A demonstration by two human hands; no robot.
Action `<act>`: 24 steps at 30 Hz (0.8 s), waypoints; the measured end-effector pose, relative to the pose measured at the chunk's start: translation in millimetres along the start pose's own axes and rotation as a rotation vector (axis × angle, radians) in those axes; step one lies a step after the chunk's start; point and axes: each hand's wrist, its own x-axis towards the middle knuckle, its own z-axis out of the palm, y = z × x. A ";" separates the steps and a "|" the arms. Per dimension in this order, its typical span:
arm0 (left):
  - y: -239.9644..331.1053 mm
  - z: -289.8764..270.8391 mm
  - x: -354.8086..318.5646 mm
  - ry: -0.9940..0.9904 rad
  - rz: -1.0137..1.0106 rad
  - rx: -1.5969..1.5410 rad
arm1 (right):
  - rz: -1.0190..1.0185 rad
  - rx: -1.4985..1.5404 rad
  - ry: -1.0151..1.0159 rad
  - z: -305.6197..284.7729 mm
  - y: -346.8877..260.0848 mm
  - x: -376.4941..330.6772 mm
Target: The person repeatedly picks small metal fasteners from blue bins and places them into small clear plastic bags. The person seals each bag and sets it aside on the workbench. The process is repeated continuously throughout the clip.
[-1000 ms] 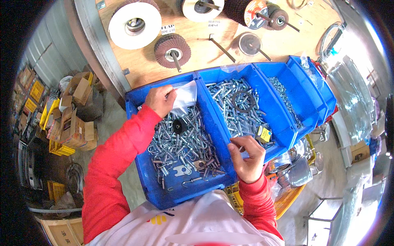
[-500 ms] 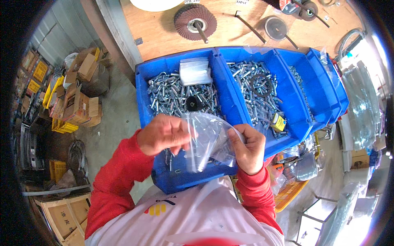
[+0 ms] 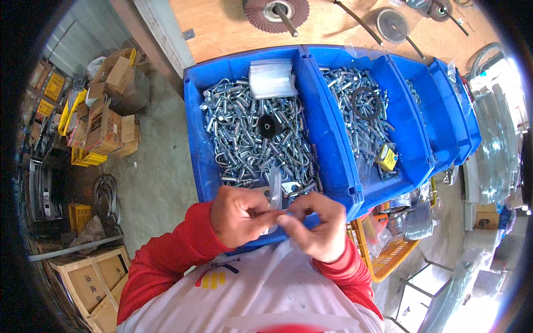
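My left hand (image 3: 236,216) and my right hand (image 3: 319,225) meet at the front of the nearest blue bin, fingertips pinched close together. Between them a clear plastic bag (image 3: 275,186) stands up as a narrow strip, seen nearly edge-on; both hands are closed on it. Whether anything is inside the bag I cannot make out. Beyond my fingers, the blue bin (image 3: 195,133) holds a heap of silver hooked bolts (image 3: 233,133). On the heap lie a stack of clear plastic bags (image 3: 272,79) and a black round cup-shaped piece (image 3: 268,127).
To the right, a second blue bin (image 3: 413,155) holds metal fasteners, a dark ring (image 3: 366,104) and a small yellow box (image 3: 387,158). More blue bins follow. A wooden board (image 3: 222,28) with abrasive discs stands behind. Cardboard boxes (image 3: 105,130) are at left, a yellow basket (image 3: 391,261) at lower right.
My hands have drawn together and lower, now touching at the fingertips. The bag, spread wide before, has turned into a narrow strip. The view has shifted slightly.
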 end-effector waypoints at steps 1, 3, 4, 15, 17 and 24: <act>-0.6 3.6 -1.2 -0.010 0.039 0.031 | 0.099 0.017 -0.086 5.9 1.7 -3.0; -3.0 5.2 -2.7 -0.064 0.071 0.206 | 0.089 0.017 -0.043 13.2 5.8 -6.9; -4.0 5.2 -3.4 -0.088 0.069 0.300 | 0.101 0.009 -0.041 16.3 7.9 -7.8; -14.4 5.6 4.5 -0.190 0.174 0.099 | 0.193 0.075 0.013 17.3 24.3 -11.4; -11.8 -0.9 4.3 -0.178 0.098 -0.018 | 0.143 0.120 0.067 18.9 25.2 -12.4; -8.9 -20.5 10.0 -0.283 -0.159 -0.068 | 0.047 0.149 0.127 28.7 11.2 -17.3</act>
